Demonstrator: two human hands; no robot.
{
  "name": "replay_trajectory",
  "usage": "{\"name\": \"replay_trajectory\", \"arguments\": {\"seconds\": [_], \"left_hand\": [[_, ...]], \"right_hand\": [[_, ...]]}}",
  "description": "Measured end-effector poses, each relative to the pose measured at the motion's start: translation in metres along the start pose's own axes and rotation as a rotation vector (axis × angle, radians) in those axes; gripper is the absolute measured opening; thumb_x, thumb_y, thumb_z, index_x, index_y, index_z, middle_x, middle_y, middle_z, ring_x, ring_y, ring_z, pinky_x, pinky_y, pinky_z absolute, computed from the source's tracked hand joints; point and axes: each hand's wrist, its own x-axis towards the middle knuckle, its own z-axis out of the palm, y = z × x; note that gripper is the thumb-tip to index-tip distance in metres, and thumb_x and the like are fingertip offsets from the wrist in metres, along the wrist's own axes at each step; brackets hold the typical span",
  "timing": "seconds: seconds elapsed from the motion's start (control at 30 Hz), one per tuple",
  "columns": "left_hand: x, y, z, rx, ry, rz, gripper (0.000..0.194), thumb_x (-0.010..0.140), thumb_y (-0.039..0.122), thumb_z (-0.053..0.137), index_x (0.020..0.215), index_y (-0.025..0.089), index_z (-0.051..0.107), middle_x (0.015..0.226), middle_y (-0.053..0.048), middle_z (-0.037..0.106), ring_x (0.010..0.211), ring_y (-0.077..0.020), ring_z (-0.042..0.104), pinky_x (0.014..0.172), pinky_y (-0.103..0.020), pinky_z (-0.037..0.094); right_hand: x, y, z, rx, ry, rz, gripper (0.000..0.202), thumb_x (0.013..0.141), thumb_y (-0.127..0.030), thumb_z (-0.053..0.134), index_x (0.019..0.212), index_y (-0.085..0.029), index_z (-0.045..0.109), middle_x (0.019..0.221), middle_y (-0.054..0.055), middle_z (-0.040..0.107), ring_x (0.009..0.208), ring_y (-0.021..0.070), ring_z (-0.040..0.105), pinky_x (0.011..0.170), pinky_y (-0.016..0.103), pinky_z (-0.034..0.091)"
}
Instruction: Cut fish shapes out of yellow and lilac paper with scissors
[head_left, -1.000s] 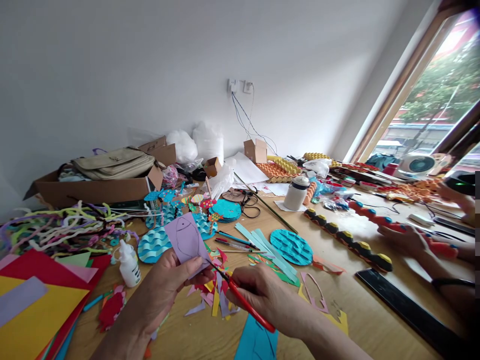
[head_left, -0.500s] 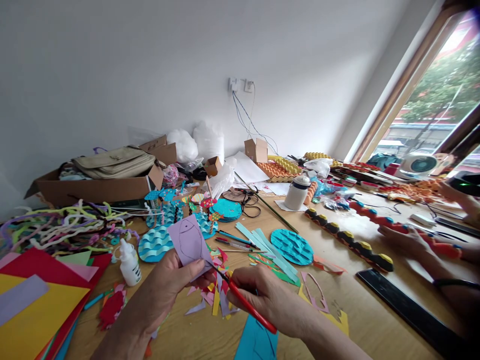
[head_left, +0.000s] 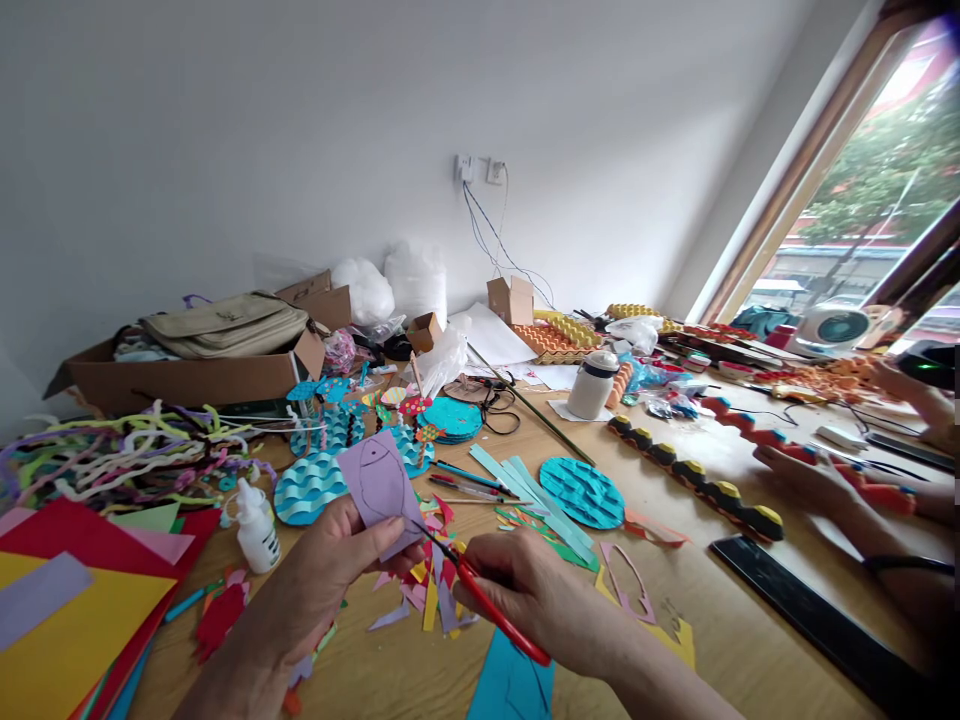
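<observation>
My left hand [head_left: 341, 550] pinches a piece of purple paper [head_left: 379, 482] with a fish outline drawn on it. In my right hand [head_left: 525, 590] is a pair of scissors [head_left: 487, 600] with red handles. Its blades meet the lower right edge of the paper, near the left thumb; how far they are parted I cannot tell. Under both hands lie paper scraps [head_left: 431, 590] in several colours and a blue paper sheet [head_left: 510, 680] with drawn lines.
A glue bottle [head_left: 256, 530] stands left, beside coloured paper sheets [head_left: 90, 640]. Blue corrugated discs [head_left: 581, 492], pens [head_left: 472, 485] and a white jar [head_left: 592, 385] lie ahead. At the right, another person's hand [head_left: 810, 480] holds a red-orange egg-carton strip [head_left: 757, 430], near a black phone-like slab [head_left: 795, 590].
Almost nothing differs. The whole view has shifted very slightly; the paper and scissors stay in nearly the same position.
</observation>
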Motion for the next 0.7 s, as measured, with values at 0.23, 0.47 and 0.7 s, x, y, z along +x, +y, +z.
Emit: {"name": "replay_trajectory", "arguments": {"seconds": [0.23,0.47,0.7], "left_hand": [[0.0005,0.0001,-0.0026,0.033,-0.017,0.021,0.011,0.068,0.027,0.068,0.068,0.016,0.069,0.060,0.000,0.068,0.055,-0.0126,0.059,0.055,-0.022,0.046],[0.0010,-0.0013,-0.0047,0.032,-0.074,0.007,0.011,0.070,0.026,0.066,0.070,0.016,0.069,0.064,-0.001,0.070,0.057,-0.0127,0.059,0.057,-0.023,0.047],[0.0014,-0.0011,-0.0047,0.054,-0.070,0.011,0.012,0.070,0.027,0.066,0.071,0.016,0.069,0.064,-0.001,0.070,0.058,-0.0135,0.060,0.057,-0.023,0.048]], "right_hand": [[0.0021,-0.0003,0.0004,-0.005,-0.027,0.002,0.036,0.088,-0.041,0.043,0.062,-0.016,0.041,0.058,-0.005,0.038,0.053,0.0071,0.031,0.045,0.019,0.022],[0.0020,-0.0029,-0.0003,0.021,-0.051,0.015,0.037,0.088,-0.042,0.041,0.062,-0.016,0.042,0.057,-0.005,0.040,0.053,0.0072,0.033,0.044,0.018,0.023],[0.0002,-0.0021,0.0001,0.005,-0.029,0.014,0.037,0.088,-0.043,0.042,0.061,-0.016,0.042,0.057,-0.005,0.041,0.053,0.0070,0.033,0.045,0.018,0.023]]}}
